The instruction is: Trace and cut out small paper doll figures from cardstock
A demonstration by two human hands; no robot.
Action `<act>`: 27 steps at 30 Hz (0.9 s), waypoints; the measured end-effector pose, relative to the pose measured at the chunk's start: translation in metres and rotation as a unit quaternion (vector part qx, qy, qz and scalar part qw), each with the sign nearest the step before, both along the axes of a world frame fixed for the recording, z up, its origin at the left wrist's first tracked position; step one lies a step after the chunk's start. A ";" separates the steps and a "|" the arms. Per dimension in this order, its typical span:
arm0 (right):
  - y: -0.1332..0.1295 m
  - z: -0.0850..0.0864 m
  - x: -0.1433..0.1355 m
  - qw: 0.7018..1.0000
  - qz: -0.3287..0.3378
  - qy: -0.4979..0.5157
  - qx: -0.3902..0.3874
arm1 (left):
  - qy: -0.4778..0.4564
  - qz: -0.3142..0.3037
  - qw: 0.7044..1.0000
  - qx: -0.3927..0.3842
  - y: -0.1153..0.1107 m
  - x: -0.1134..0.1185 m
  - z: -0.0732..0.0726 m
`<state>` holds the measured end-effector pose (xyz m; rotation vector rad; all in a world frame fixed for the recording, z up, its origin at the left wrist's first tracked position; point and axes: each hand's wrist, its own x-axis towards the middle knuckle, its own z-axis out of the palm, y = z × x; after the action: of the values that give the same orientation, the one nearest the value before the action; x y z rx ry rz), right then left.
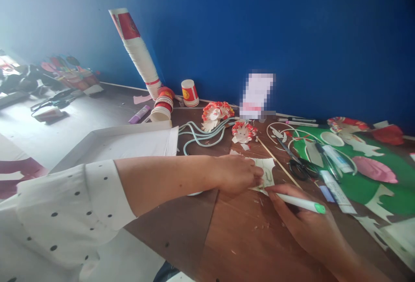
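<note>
My left hand [238, 173] lies with curled fingers on a small piece of pale paper [267, 168] on the brown table [236, 238]. The paper has faint marks on it and an uneven edge. My right hand [300, 210] is closed around a white pen [296, 201] with a green end, its tip side near the lower edge of the paper. The pen's tip is hidden by my fingers. A thin wooden stick [279, 162] lies just beyond the paper.
Black scissors [296, 167], glue sticks [337, 191] and cut scraps lie on a green sheet [353, 189] at right. Behind stand a leaning stack of paper cups [141, 55], an upturned cup [189, 93] and a pale cable [207, 137]. A white box lid [129, 143] is left.
</note>
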<state>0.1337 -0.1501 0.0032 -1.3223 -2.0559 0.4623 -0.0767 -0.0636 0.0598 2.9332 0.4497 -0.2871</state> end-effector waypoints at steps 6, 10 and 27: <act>-0.003 0.006 0.007 0.997 -0.057 0.039 0.020 | -0.008 0.006 1.000 0.002 -0.001 -0.001 -0.003; -0.007 0.004 0.011 0.999 -0.019 0.047 0.008 | -0.036 0.006 0.999 -0.001 0.000 -0.002 -0.008; -0.004 0.004 0.008 0.996 0.061 -0.069 -0.008 | -0.034 0.036 0.997 -0.064 0.001 -0.008 -0.005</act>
<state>0.1419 -0.1546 0.0070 -1.2744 -2.2616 0.4525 -0.0851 -0.0631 0.0545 2.7860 0.5076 -0.1980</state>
